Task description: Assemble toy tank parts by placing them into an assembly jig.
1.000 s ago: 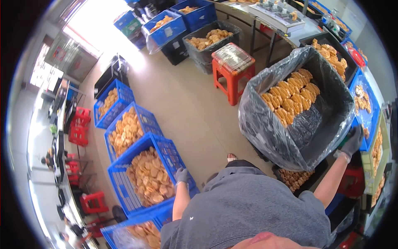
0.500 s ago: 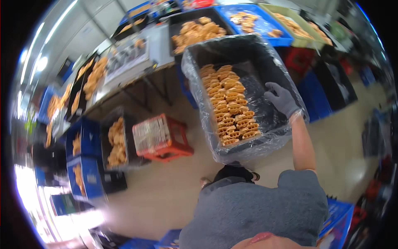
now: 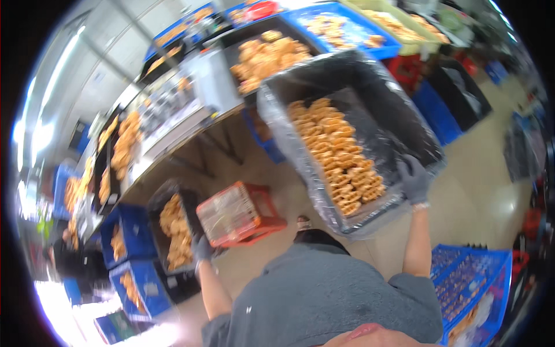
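Two unreadable grips: right hand (image 3: 414, 180) loosely bent at lined crate (image 3: 367, 118), left hand (image 3: 202, 248) leftward, with possible toppling of tan pieces (image 3: 338, 153) by snagged liner (image 3: 277, 115).

Plain grey gloves (image 3: 413, 186) cover the left hand (image 3: 202, 248) and the right hand (image 3: 414, 177), and the T-shirt (image 3: 329, 298) is a darker slate grey with a tiny white mark on the chest. The large crate (image 3: 373, 87) is black under a clear, silvery-glinting plastic liner (image 3: 292, 139), its waffle-like pieces (image 3: 335, 153) golden brown and ridged with darker lines, while the stool (image 3: 254, 209) is orange-red with a pale, faintly lined seat top (image 3: 224, 217). Bright blue colours the shallow tray (image 3: 388, 52) and the lattice-patterned crate (image 3: 500, 289), pale yellow-green the neighbouring tray (image 3: 426, 47), vivid red the dish (image 3: 263, 10), and beige the floor (image 3: 485, 202).
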A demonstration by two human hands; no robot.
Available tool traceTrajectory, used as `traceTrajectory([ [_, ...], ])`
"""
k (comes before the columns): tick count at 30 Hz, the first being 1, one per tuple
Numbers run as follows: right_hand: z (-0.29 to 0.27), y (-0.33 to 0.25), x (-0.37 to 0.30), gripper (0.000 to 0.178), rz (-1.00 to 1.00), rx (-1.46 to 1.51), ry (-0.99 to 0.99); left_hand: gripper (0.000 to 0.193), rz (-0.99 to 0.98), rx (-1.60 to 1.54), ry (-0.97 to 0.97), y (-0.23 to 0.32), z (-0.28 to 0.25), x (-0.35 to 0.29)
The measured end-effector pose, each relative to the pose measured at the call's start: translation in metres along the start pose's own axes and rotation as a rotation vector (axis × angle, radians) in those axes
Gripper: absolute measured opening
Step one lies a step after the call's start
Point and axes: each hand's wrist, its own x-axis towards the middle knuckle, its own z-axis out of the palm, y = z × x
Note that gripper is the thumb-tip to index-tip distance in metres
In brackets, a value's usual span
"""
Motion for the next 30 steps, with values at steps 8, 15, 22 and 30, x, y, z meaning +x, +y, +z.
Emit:
traceTrajectory([
  [8,-0.007,0.013,-0.007,0.033,0.132,-0.093,-0.106,0.042,-0.34,0.917,0.102,0.041,0.02,0.006],
  [15,-0.006,0.001,-0.004,0.032,0.206,-0.063,-0.126,0.035,-0.393,1.055,0.26,0.068,0.012,0.023],
  [22,-0.024,0.005,0.024,0.036,0.043,-0.302,-0.081,0.044,-0.188,0.797,0.419,0.134,0.044,0.106],
  [30,-0.003,-0.167,0.134,0.039,-0.177,-0.227,0.326,0.046,0.165,0.497,0.691,0.185,0.007,0.269],
])
